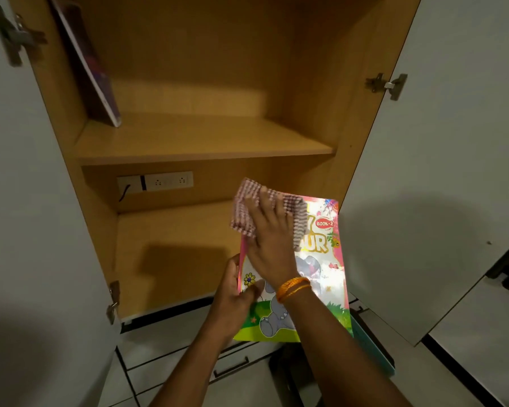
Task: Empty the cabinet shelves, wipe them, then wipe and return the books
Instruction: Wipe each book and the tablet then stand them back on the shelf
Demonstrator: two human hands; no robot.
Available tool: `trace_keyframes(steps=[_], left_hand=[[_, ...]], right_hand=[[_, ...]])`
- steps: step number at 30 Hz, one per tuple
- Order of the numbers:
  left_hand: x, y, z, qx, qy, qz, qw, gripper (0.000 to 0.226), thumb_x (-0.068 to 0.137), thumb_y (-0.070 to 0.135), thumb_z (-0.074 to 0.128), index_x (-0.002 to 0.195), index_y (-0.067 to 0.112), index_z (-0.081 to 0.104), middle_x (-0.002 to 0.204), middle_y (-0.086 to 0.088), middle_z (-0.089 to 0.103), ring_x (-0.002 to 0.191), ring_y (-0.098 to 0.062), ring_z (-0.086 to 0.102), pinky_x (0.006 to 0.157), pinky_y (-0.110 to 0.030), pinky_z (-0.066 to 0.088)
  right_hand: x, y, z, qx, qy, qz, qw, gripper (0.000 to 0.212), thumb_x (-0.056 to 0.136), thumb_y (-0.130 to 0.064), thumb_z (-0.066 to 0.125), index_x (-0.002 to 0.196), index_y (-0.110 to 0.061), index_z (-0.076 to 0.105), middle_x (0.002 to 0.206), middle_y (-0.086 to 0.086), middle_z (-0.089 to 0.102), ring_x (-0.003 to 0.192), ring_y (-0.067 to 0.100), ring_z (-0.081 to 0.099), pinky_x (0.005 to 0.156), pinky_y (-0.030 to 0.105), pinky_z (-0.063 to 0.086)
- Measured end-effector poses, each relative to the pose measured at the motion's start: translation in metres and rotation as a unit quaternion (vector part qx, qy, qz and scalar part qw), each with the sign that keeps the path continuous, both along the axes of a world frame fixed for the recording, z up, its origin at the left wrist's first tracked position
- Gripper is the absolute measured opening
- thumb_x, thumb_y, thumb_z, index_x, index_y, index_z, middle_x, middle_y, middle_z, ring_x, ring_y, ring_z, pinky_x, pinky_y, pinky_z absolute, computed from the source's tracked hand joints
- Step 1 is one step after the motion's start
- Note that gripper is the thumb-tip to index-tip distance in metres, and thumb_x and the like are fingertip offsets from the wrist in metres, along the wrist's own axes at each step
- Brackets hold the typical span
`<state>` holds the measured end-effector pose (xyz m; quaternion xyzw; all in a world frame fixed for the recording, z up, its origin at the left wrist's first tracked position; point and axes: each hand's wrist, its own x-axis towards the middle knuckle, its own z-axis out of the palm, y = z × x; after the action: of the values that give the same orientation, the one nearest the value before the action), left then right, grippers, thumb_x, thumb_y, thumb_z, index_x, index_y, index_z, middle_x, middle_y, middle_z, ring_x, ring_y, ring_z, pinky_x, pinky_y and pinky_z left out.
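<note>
Glossy pink colouring book (321,259), grey elephant cover, checked cloth (249,212) on it

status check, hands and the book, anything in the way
Right hand flat, pressing checked cloth on colouring book. Left hand grips the book's left edge. One book leans on upper shelf. Nothing blocking.

White doors (441,160) stand open on metal hinges (387,85); socket strip (156,181) on wooden back panel; pale tiled floor (165,362), dim light.
</note>
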<state>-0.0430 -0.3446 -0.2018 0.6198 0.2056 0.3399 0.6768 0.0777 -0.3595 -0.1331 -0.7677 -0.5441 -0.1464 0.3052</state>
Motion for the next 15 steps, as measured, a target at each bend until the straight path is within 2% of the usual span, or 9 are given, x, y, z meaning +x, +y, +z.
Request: trace_keyframes(steps=[2,4,6,10,15], left_hand=[[-0.001,0.003,0.001,0.004,-0.011,0.01,1.0,0.059,0.095,-0.002,0.062,0.135,0.04,0.05,0.13,0.017,0.064,0.121,-0.001,0.06,0.093,-0.026,0.053],[-0.003,0.005,0.0,-0.016,-0.032,0.03,0.999,0.067,0.092,-0.015,0.055,0.135,0.035,0.051,0.134,0.01,0.064,0.122,-0.005,0.061,0.092,-0.027,0.055],[-0.004,0.009,-0.002,-0.026,-0.051,0.059,0.997,0.065,0.091,-0.018,0.053,0.139,0.026,0.051,0.134,0.006,0.065,0.119,-0.008,0.064,0.09,-0.025,0.055],[-0.008,0.02,-0.009,-0.085,-0.055,0.075,0.992,0.051,0.09,-0.008,0.064,0.13,0.024,0.056,0.122,-0.004,0.071,0.108,-0.019,0.07,0.081,-0.031,0.057],[-0.01,0.02,-0.009,-0.081,-0.032,0.051,0.995,0.043,0.094,-0.002,0.063,0.126,0.025,0.055,0.117,0.0,0.074,0.106,-0.022,0.072,0.083,-0.037,0.058]], right_hand=[[-0.01,-0.004,-0.01,-0.017,-0.034,0.05,0.998,0.076,0.083,-0.034,0.04,0.158,-0.033,0.026,0.169,-0.003,0.004,0.155,0.029,-0.006,0.123,0.055,0.004],[-0.013,-0.014,-0.025,-0.03,-0.063,0.087,0.994,0.075,0.086,-0.03,0.046,0.158,-0.034,0.026,0.169,-0.005,0.003,0.155,0.026,-0.008,0.123,0.053,0.003],[-0.012,-0.026,-0.038,-0.039,-0.07,0.099,0.992,0.076,0.086,-0.027,0.051,0.157,-0.035,0.026,0.169,-0.007,0.006,0.156,0.024,-0.006,0.123,0.053,0.005],[0.005,-0.048,-0.057,-0.034,-0.052,0.056,0.997,0.073,0.085,-0.028,0.043,0.156,-0.036,0.029,0.168,-0.007,0.011,0.156,0.023,-0.003,0.124,0.053,0.008],[0.048,-0.048,-0.047,0.0,0.032,-0.071,0.997,0.066,0.086,-0.031,0.041,0.153,-0.028,0.039,0.166,0.0,0.018,0.155,0.032,0.009,0.12,0.061,0.019]])
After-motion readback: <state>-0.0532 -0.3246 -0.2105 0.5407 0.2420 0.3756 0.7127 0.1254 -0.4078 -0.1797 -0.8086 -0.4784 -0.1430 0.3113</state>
